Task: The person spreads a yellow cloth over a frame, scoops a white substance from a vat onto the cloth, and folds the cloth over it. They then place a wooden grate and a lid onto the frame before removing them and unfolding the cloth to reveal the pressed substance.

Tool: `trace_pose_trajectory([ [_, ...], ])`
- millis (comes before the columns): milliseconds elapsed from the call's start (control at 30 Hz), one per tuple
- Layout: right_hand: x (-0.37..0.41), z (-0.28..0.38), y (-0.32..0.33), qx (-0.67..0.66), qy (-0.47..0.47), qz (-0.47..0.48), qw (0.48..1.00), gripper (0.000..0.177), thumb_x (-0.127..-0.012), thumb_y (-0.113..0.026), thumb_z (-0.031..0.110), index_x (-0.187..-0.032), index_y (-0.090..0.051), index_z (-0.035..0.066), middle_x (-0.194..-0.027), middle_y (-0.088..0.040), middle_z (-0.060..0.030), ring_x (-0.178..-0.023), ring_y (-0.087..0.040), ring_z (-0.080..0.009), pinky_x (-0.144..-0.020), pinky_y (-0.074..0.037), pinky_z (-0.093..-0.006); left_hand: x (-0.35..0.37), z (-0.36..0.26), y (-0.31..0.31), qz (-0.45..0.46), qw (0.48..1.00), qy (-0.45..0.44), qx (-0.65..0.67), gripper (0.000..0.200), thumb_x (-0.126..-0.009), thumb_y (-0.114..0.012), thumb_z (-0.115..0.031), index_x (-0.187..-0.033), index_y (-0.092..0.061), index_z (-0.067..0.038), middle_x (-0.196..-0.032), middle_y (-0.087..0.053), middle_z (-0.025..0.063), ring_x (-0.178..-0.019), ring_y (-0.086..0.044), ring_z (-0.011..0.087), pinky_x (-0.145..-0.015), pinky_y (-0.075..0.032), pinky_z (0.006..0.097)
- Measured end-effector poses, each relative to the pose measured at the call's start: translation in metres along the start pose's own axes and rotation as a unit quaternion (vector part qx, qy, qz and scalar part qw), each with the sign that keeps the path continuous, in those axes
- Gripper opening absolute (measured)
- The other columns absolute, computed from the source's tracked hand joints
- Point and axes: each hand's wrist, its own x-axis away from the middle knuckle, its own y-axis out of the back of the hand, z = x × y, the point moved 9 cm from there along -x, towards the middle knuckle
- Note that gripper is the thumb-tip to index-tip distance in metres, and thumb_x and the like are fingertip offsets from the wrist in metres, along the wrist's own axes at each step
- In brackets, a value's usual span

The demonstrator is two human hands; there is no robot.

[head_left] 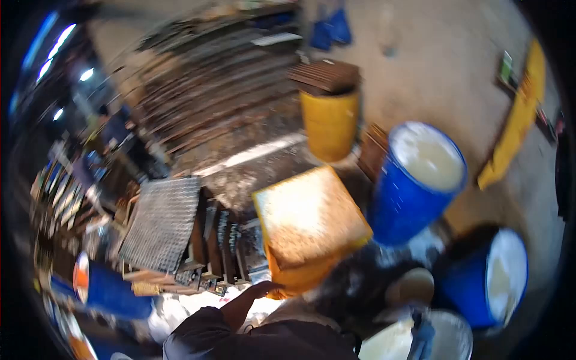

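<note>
A large yellow-orange crate [309, 276], square and box-like, is in front of my body. Its broad top face is pale and speckled brown, with bright glare on part of it. My left hand [268, 290] reaches out of a dark sleeve and grips the crate at its near left lower edge; its fingers are partly hidden and blurred. My right hand does not show. Left of the crate stands a stack of dark slatted pieces with a grey mesh-textured sheet [162, 222] on top.
Blue drums [408, 198] with whitish contents stand at right, one [474, 288] tilted-looking. A pale tub [453, 330] is at lower right. Behind stands a yellow drum [330, 123] topped with brown slats. Another blue drum [117, 291] is at left. People [117, 132] are far left, blurred.
</note>
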Motion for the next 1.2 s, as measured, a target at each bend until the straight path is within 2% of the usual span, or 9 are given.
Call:
trace_pose_trajectory([
  [33,-0.007,0.056,0.076,0.045,-0.071,0.141,0.987,0.049,-0.080,-0.069,0.039,-0.122,-0.062,0.013,-0.087,-0.068,-0.0134,-0.075,-0.066,-0.0287,-0.060,-0.051,-0.0398,0.015,0.026,0.002,-0.070,0.958,0.211,0.180,0.040,-0.091,-0.070,-0.031,-0.120,-0.067,-0.003,-0.109,-0.070,0.0082,-0.098,-0.063,0.0138,-0.087,-0.050,0.0303],
  [67,-0.006,0.076,0.106,0.032,-0.070,0.113,0.991,0.049,-0.080,-0.068,0.039,-0.122,-0.062,0.013,-0.087,-0.068,-0.0133,-0.074,-0.066,-0.0285,-0.060,-0.051,-0.0398,0.022,0.026,0.015,-0.107,0.955,0.191,0.202,0.040,-0.091,-0.070,-0.031,-0.120,-0.067,-0.003,-0.109,-0.070,0.0082,-0.098,-0.063,0.0138,-0.087,-0.050,0.0303],
  [233,-0.055,0.211,0.174,-0.135,0.028,0.040,0.990,0.048,-0.081,-0.068,0.038,-0.121,-0.062,0.012,-0.087,-0.068,-0.0127,-0.074,-0.066,-0.0275,-0.060,-0.051,-0.0394,0.046,0.035,0.044,-0.171,0.951,-0.151,0.208,0.050,-0.092,-0.063,-0.046,-0.120,-0.069,-0.004,-0.095,-0.071,0.0079,-0.084,-0.065,0.0135,-0.079,-0.052,0.0318],
  [467,-0.083,0.434,0.139,-0.392,0.121,0.245,0.879,0.046,-0.083,-0.067,0.038,-0.120,-0.062,0.011,-0.087,-0.068,-0.0118,-0.074,-0.066,-0.0261,-0.061,-0.051,-0.0390,0.078,-0.034,0.049,-0.313,0.890,-0.329,-0.049,0.041,-0.089,-0.066,-0.035,-0.119,-0.069,-0.007,-0.081,-0.064,0.0023,-0.071,-0.059,0.0126,-0.067,-0.050,0.0308],
  [533,-0.074,0.493,0.121,-0.445,0.130,0.316,0.828,0.046,-0.083,-0.067,0.038,-0.119,-0.062,0.010,-0.087,-0.068,-0.0115,-0.073,-0.065,-0.0257,-0.061,-0.051,-0.0389,0.075,-0.042,0.025,-0.138,0.987,0.080,-0.017,0.030,-0.082,-0.073,-0.027,-0.104,-0.070,-0.008,-0.080,-0.064,0.0019,-0.068,-0.058,0.0141,-0.066,-0.050,0.0310],
  [633,-0.050,0.568,0.099,-0.496,0.137,0.405,0.756,0.045,-0.083,-0.067,0.038,-0.119,-0.062,0.010,-0.087,-0.067,-0.0111,-0.073,-0.065,-0.0251,-0.061,-0.051,-0.0387,0.092,-0.009,0.018,-0.029,0.969,0.242,0.021,0.038,-0.082,-0.075,-0.038,-0.104,-0.070,-0.007,-0.093,-0.073,0.0078,-0.082,-0.065,0.0175,-0.073,-0.050,0.0294],
  [733,-0.027,0.624,0.085,-0.525,0.141,0.465,0.699,0.045,-0.084,-0.066,0.037,-0.118,-0.063,0.009,-0.086,-0.067,-0.0107,-0.073,-0.065,-0.0245,-0.061,-0.051,-0.0385,0.098,-0.007,0.029,-0.061,0.980,0.182,-0.052,0.036,-0.078,-0.077,-0.031,-0.104,-0.070,-0.007,-0.088,-0.071,0.0030,-0.081,-0.064,0.0160,-0.075,-0.050,0.0311],
  [1033,-0.096,0.619,0.078,-0.553,0.093,0.410,0.719,0.043,-0.085,-0.065,0.037,-0.117,-0.063,0.007,-0.086,-0.067,-0.0096,-0.072,-0.065,-0.0228,-0.062,-0.051,-0.0379,0.175,-0.020,0.082,-0.120,0.989,0.035,0.080,0.049,-0.084,-0.075,-0.029,-0.122,-0.060,-0.001,-0.090,-0.069,0.0038,-0.084,-0.064,0.0119,-0.074,-0.051,0.0297],
  [1200,-0.194,0.531,0.095,-0.560,0.036,0.277,0.780,0.042,-0.086,-0.065,0.037,-0.116,-0.063,0.006,-0.086,-0.067,-0.0089,-0.072,-0.064,-0.0218,-0.062,-0.051,-0.0376,0.171,-0.010,0.090,-0.076,0.973,-0.004,0.216,0.106,-0.064,-0.069,-0.081,-0.126,-0.052,0.003,-0.086,-0.061,0.0031,-0.077,-0.058,0.0113,-0.066,-0.048,0.0284],
])
